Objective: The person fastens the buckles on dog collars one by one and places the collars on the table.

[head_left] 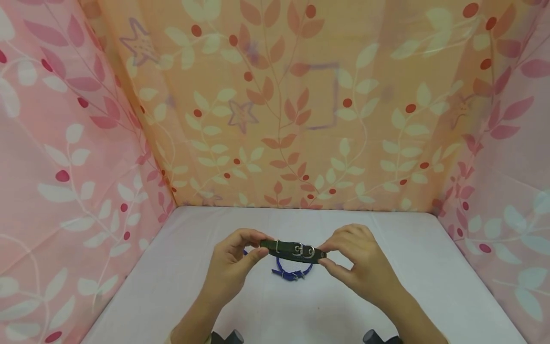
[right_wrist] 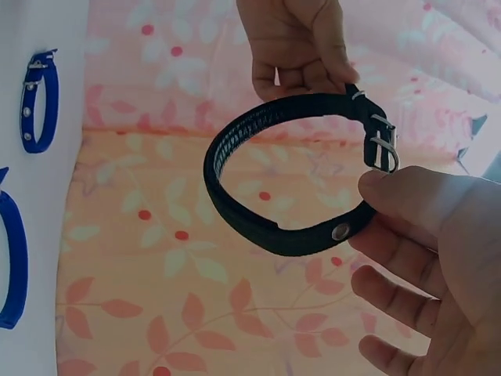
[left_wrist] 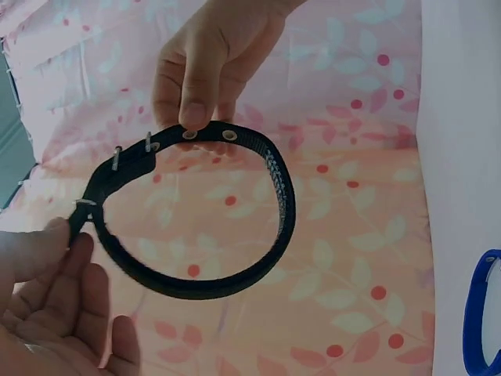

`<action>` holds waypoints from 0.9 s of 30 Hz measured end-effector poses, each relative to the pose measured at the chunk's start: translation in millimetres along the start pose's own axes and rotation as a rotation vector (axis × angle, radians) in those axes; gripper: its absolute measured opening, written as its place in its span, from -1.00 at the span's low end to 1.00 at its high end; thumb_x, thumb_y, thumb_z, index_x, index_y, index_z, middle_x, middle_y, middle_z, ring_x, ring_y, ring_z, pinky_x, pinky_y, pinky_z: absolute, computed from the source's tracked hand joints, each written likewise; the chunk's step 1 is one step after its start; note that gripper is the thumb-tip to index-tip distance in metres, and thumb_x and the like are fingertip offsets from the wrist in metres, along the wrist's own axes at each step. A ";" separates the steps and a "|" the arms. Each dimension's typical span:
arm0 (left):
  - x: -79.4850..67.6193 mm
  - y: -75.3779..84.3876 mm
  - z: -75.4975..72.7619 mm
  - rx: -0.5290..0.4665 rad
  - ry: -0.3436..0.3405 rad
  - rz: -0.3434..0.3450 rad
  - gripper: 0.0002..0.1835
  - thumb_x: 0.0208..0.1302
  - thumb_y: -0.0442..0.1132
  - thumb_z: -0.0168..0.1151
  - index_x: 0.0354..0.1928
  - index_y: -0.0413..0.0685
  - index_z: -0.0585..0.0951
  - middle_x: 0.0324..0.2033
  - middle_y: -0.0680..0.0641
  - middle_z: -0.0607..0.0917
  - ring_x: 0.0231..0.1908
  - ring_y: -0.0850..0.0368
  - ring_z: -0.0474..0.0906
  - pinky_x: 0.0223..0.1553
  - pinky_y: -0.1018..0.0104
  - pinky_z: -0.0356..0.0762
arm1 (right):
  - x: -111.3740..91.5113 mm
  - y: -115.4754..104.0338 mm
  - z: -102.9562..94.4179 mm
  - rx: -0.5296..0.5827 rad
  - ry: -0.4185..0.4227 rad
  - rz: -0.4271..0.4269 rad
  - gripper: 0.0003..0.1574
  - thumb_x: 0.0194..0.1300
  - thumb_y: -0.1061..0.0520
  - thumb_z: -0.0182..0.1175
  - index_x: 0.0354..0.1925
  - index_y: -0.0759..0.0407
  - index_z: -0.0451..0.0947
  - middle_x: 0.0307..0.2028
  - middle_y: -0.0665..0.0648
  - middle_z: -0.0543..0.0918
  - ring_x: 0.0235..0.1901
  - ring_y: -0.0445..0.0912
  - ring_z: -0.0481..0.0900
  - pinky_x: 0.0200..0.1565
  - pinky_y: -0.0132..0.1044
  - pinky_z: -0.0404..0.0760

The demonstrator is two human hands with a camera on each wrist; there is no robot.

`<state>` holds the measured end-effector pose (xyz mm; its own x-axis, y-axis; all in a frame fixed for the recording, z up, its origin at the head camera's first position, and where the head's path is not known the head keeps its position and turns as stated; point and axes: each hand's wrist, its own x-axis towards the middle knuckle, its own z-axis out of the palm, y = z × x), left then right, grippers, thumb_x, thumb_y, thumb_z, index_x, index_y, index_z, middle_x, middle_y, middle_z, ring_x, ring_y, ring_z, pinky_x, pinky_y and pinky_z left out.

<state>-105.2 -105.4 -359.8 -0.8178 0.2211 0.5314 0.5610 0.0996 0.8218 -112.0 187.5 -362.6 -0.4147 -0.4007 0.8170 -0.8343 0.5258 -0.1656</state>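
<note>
A dark green-black pet collar (head_left: 287, 249) is held up above the table, fastened into a loop, with a metal buckle and a D-ring on its near side. My left hand (head_left: 232, 267) pinches its strap tip between thumb and fingers, beside a metal keeper loop. At the opposite end my right hand (head_left: 361, 267) pinches the band near a metal eyelet (right_wrist: 341, 231), close to the buckle. The round opening of the collar (left_wrist: 196, 289) shows fully in the left wrist view. Below it a blue collar (head_left: 292, 275) lies buckled on the table, partly hidden.
The white table (head_left: 326, 306) is enclosed by leaf-patterned cloth (head_left: 279, 105) behind and at both sides. In the right wrist view, a second blue collar (right_wrist: 14, 262) is cut off by the frame's edge. Two dark cylindrical ends poke in at the head view's bottom.
</note>
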 end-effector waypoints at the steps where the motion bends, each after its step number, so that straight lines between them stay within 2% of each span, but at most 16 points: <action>1: 0.0 0.0 -0.1 -0.005 -0.012 -0.021 -0.78 0.33 -0.35 0.36 -0.01 -0.04 0.65 -0.10 -0.04 0.75 -0.07 0.09 0.62 0.08 0.38 0.59 | 1.0 0.5 -0.6 -0.010 0.015 -0.012 -0.75 0.43 -0.15 0.28 -0.18 -0.06 0.73 -0.27 -0.19 0.72 -0.13 -0.15 0.58 0.16 -0.17 0.34; 4: 0.9 0.1 -0.7 0.008 -0.056 -0.094 -0.77 0.35 -0.28 0.37 0.01 0.02 0.64 -0.07 0.01 0.72 -0.01 0.07 0.61 0.11 0.36 0.57 | 4.5 2.0 -2.1 -0.033 0.083 -0.074 -0.65 0.49 -0.17 0.19 -0.20 0.03 0.74 -0.28 -0.11 0.73 -0.15 -0.07 0.60 0.19 -0.16 0.35; 6: 2.0 1.2 -0.6 0.032 -0.077 -0.167 -0.74 0.36 -0.20 0.38 0.05 0.08 0.63 -0.03 0.05 0.70 0.03 0.08 0.59 0.10 0.37 0.57 | 6.8 1.7 -3.1 -0.042 0.124 -0.119 -0.64 0.50 -0.14 0.19 -0.21 0.08 0.74 -0.29 -0.05 0.74 -0.17 -0.03 0.61 0.22 -0.15 0.34; 10: 5.4 1.6 -0.6 0.125 -0.142 -0.298 -0.60 0.39 0.02 0.34 0.19 0.14 0.56 0.11 0.10 0.64 0.16 0.12 0.51 0.14 0.31 0.54 | 10.7 -1.6 -4.0 -0.068 0.182 -0.198 -0.65 0.49 -0.09 0.22 -0.25 0.14 0.73 -0.31 0.02 0.73 -0.20 0.02 0.61 0.29 -0.10 0.35; 12: 6.7 -0.5 -1.0 0.145 -0.185 -0.339 -0.51 0.40 0.11 0.30 0.27 0.13 0.52 0.15 0.10 0.62 0.20 0.14 0.48 0.17 0.25 0.51 | 12.4 -3.8 -3.8 -0.085 0.201 -0.227 -0.64 0.50 -0.07 0.23 -0.27 0.15 0.73 -0.33 0.04 0.73 -0.21 0.03 0.61 0.29 -0.08 0.36; 16: 7.8 -3.9 -2.4 0.105 -0.247 -0.369 -0.44 0.42 0.16 0.24 0.33 0.08 0.49 0.20 0.05 0.62 0.23 0.09 0.48 0.14 0.21 0.52 | 16.2 -6.3 -2.9 -0.099 0.238 -0.282 -0.64 0.49 -0.06 0.24 -0.32 0.17 0.72 -0.36 0.05 0.72 -0.24 0.05 0.60 0.25 -0.05 0.39; 22: 7.4 -3.4 -2.3 -0.019 -0.288 -0.373 -0.42 0.40 0.09 0.28 0.37 0.09 0.46 0.24 -0.03 0.59 0.15 -0.07 0.56 0.04 0.21 0.64 | 20.3 -7.9 -4.8 -0.084 0.270 -0.346 -0.65 0.48 -0.03 0.25 -0.35 0.19 0.70 -0.37 0.08 0.72 -0.26 0.06 0.60 0.25 -0.04 0.39; 27: 7.0 -4.0 -2.6 -0.028 -0.289 -0.321 -0.43 0.37 0.03 0.33 0.37 0.21 0.45 0.22 0.06 0.59 0.21 -0.01 0.50 0.09 0.20 0.62 | 23.3 -8.6 -8.1 -0.049 0.244 -0.391 -0.68 0.47 -0.01 0.26 -0.34 0.18 0.71 -0.35 0.10 0.71 -0.25 0.07 0.60 0.28 -0.04 0.38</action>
<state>-113.5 -106.8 -358.9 -0.8783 0.4462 0.1718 0.2771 0.1821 0.9434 -111.6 179.7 -337.7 0.0299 -0.3907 0.9200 -0.8903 0.4079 0.2022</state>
